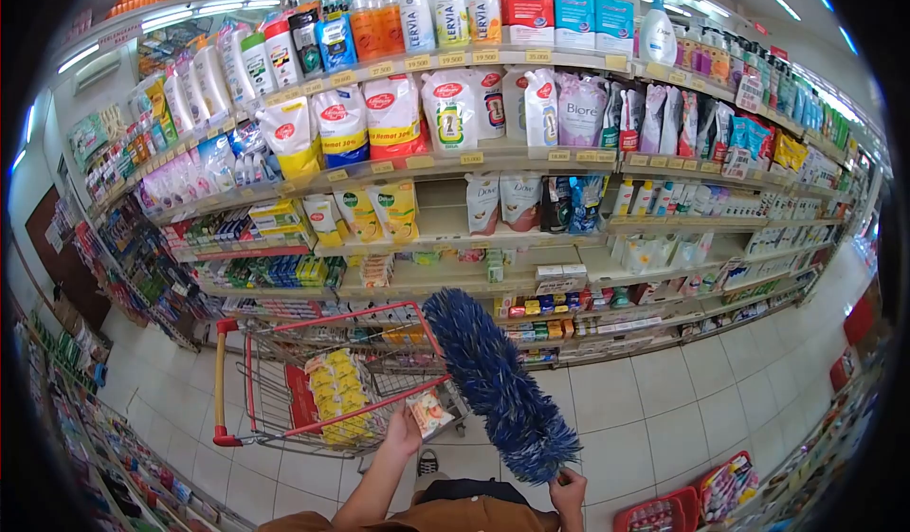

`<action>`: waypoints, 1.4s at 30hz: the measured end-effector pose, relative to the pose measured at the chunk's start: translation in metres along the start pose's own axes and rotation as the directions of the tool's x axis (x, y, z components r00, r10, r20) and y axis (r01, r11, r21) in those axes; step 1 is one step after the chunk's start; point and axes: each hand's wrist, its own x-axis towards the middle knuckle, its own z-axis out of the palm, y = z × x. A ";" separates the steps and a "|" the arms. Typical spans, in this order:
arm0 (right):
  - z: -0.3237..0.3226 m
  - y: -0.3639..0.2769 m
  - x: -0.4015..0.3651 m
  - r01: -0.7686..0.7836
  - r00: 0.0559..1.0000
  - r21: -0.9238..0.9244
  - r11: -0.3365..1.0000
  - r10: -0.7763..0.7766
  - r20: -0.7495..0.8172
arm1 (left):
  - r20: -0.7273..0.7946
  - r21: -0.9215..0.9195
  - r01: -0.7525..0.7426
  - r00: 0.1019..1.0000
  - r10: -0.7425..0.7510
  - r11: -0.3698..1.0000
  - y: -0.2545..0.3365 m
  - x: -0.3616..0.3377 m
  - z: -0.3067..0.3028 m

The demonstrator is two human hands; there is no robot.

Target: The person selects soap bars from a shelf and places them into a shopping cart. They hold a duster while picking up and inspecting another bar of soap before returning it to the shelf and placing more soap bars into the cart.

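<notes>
My left hand (403, 432) is closed around the edge of a small white-and-orange pack (431, 413), held at the near right side of a shopping cart (224, 380). What the pack contains cannot be made out. My right hand (569, 486), low and right of my body, grips the end of a fluffy blue duster (502, 380). The duster slants up and left, its far tip in front of the lower shelves. Several yellow packs (336, 390) lie stacked inside the cart, beside a red panel (298, 395).
Ahead stands a long shelf unit (455, 160) with pouches (393, 115), pump bottles (450, 11) and boxed goods. Red baskets (656, 515) sit on the tiled floor (664, 380) at the lower right. Another stocked shelf (123, 447) runs along the lower left.
</notes>
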 end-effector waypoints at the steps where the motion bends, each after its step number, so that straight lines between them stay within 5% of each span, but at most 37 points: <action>1: 0.000 0.000 -0.001 0.003 1.000 0.010 1.000 -0.003 -0.003 | 0.019 0.038 -0.008 1.000 0.007 0.999 0.006 -0.005 0.012; 5: 0.002 -0.010 -0.001 -0.025 1.000 0.052 0.998 0.024 0.010 | 0.093 0.100 -0.019 0.996 0.009 0.995 0.010 0.012 0.007; 9: 0.005 0.006 0.005 -0.028 0.999 0.044 0.999 0.027 0.018 | -0.032 0.081 -0.039 0.999 0.042 0.996 0.020 0.007 0.021; 14: 0.006 0.025 0.014 0.073 0.997 0.072 0.995 -0.074 0.014 | 0.024 0.182 -0.212 0.977 0.212 0.960 0.040 -0.006 0.031; 22: 0.012 0.025 0.021 -0.003 0.997 0.166 0.986 -0.010 0.081 | 0.092 0.357 -0.396 0.916 0.390 0.846 0.056 -0.023 0.040; 26: 0.000 0.023 0.034 0.037 0.991 0.155 0.987 -0.055 0.118 | 0.283 -0.019 -0.286 0.918 0.279 0.958 0.076 -0.030 0.044; 29: -0.018 -0.003 0.046 0.017 0.977 0.169 0.985 -0.052 0.205 | 0.246 -0.284 -0.188 0.934 0.261 0.940 0.087 -0.049 0.057; 30: -0.023 -0.014 0.049 -0.022 0.970 0.201 0.979 -0.027 0.241 | 0.338 -0.266 -0.225 0.889 0.309 0.937 0.084 -0.036 0.042; 33: -0.033 -0.045 0.054 -0.130 0.949 0.305 0.943 0.029 0.314 | 0.305 -0.325 -0.257 0.883 0.358 0.910 0.085 -0.021 0.027; 36: -0.044 -0.053 0.060 0.002 0.934 0.214 0.977 -0.078 0.348 | 0.033 -0.319 -0.337 0.930 0.365 0.886 0.090 -0.015 0.036; 42: -0.055 -0.083 0.067 0.284 0.892 -0.077 0.956 -0.234 0.387 | -0.064 -0.258 -0.384 0.922 0.381 0.887 0.097 -0.019 0.033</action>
